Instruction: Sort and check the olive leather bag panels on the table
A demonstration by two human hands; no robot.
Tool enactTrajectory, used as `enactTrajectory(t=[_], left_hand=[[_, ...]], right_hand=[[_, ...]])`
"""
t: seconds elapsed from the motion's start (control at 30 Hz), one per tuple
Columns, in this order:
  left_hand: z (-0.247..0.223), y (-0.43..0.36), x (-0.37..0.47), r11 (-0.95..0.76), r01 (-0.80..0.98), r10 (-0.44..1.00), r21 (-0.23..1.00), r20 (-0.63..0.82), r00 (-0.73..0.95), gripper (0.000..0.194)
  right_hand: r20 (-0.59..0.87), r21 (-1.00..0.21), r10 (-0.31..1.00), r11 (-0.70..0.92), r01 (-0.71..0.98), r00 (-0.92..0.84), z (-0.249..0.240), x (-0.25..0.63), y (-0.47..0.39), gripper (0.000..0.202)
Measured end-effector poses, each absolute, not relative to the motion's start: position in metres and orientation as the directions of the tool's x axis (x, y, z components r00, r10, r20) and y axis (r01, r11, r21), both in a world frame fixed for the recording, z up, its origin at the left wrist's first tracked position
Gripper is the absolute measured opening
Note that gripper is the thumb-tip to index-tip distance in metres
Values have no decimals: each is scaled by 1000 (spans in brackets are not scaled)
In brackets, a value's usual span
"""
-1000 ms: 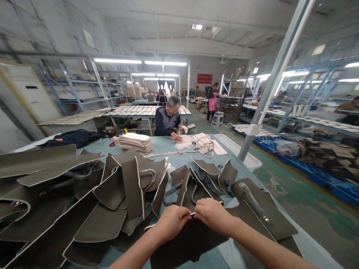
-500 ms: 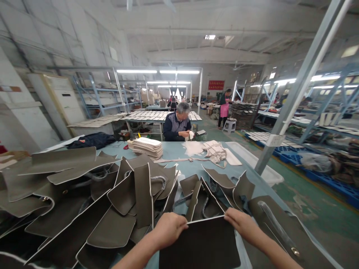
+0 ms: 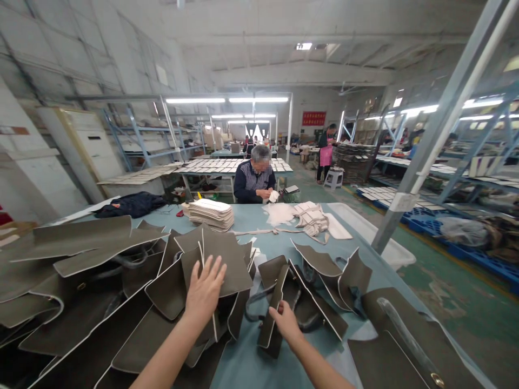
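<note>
My left hand (image 3: 206,286) lies with fingers spread against an olive-brown bag panel (image 3: 229,259) with a pale edge, at the right side of a heap of similar pieces. My right hand (image 3: 287,323) has its thumb and fingers closed on the pale edge of a narrow bag panel (image 3: 271,324). That panel belongs to an open, part-folded bag with a dark handle (image 3: 259,302). Beyond stands another unfolded bag (image 3: 344,275). A flatter one with a plastic-wrapped handle (image 3: 407,332) is at the right.
A heap of bag pieces (image 3: 101,308) covers the table's left. Farther back are a stack of pale panels (image 3: 211,213), bundled beige strips (image 3: 310,217) and a white tray (image 3: 365,237). A co-worker (image 3: 255,178) sits across the table. A metal post (image 3: 430,146) rises at right.
Both hands have left the pale top edge of the dark front panel. My left hand moved up and left onto the heap; my right hand moved left to the narrow panel's edge.
</note>
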State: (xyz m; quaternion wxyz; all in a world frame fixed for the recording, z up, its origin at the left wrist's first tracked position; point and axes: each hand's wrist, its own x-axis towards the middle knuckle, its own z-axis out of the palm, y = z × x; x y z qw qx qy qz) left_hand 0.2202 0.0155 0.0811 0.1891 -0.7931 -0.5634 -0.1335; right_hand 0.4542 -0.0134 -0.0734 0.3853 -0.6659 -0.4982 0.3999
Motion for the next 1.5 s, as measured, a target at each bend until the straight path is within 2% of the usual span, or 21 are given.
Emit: enactTrajectory(t=[0.1, 0.2, 0.27, 0.4, 0.5, 0.57, 0.63, 0.7, 0.73, 0.77, 0.8, 0.87, 0.93, 0.97, 1.07, 1.13, 1.2, 1.27, 1.5], left_hand=[[43, 26, 216, -288, 940, 907, -184, 264, 329, 33], [23, 40, 202, -231, 964, 945, -132, 204, 254, 35], [24, 47, 194, -201, 975, 960, -90, 179, 215, 33], [45, 44, 199, -157, 985, 946, -70, 277, 170, 32], [63, 21, 227, -241, 970, 875, 8, 434, 214, 36], [67, -2, 254, -361, 918, 848, 164, 468, 250, 41], [60, -29, 285, -413, 791, 892, 452, 375, 252, 51], [46, -55, 314, -258, 543, 963, 799, 168, 211, 65], [38, -66, 326, -142, 358, 976, 923, 71, 203, 67], [30, -75, 335, -29, 163, 981, 986, -4, 195, 65], [22, -83, 341, 74, -18, 980, 997, -69, 186, 62], [12, -92, 344, 217, -284, 970, 934, -175, 169, 55], [7, -97, 340, 316, -421, 948, 851, -259, 186, 54], [6, -99, 336, 356, -461, 934, 813, -291, 207, 55], [4, -104, 327, 440, -535, 898, 721, -360, 254, 56], [3, -107, 325, 468, -565, 883, 680, -386, 267, 56], [2, -109, 325, 482, -578, 875, 659, -396, 279, 56], [1, -111, 326, 493, -578, 869, 651, -399, 291, 54], [2, -111, 327, 503, -576, 864, 644, -393, 314, 48]], right_hand=[[-174, -901, 959, -247, 356, 225, -93, 442, -10, 44], [-180, -903, 967, -235, 359, 180, -101, 447, -13, 42], [-122, -916, 983, -165, 365, 140, -97, 455, -19, 46], [59, -920, 995, 23, 392, 82, -70, 473, -44, 49], [114, -874, 991, 70, 481, 63, -47, 483, -69, 48], [173, -792, 984, 119, 599, 33, -37, 483, -86, 48], [265, -657, 964, 198, 728, -23, -34, 477, -102, 50], [371, -488, 926, 259, 833, -70, -35, 465, -116, 53], [416, -404, 904, 278, 872, -95, -34, 459, -122, 55], [451, -329, 883, 296, 897, -126, -32, 455, -128, 55], [475, -274, 864, 325, 905, -166, -28, 452, -133, 54], [494, -239, 828, 423, 874, -266, -13, 455, -140, 47], [538, -289, 798, 477, 830, -271, 5, 467, -142, 39], [573, -324, 791, 460, 827, -216, 14, 475, -141, 36], [597, -495, 799, 293, 818, 75, 28, 497, -133, 34], [452, -671, 873, 199, 714, 182, 29, 504, -130, 32], [290, -799, 941, 139, 584, 173, 28, 503, -130, 29], [229, -846, 964, 128, 518, 136, 28, 499, -134, 28], [278, -854, 956, 199, 480, 99, 39, 488, -149, 26]])
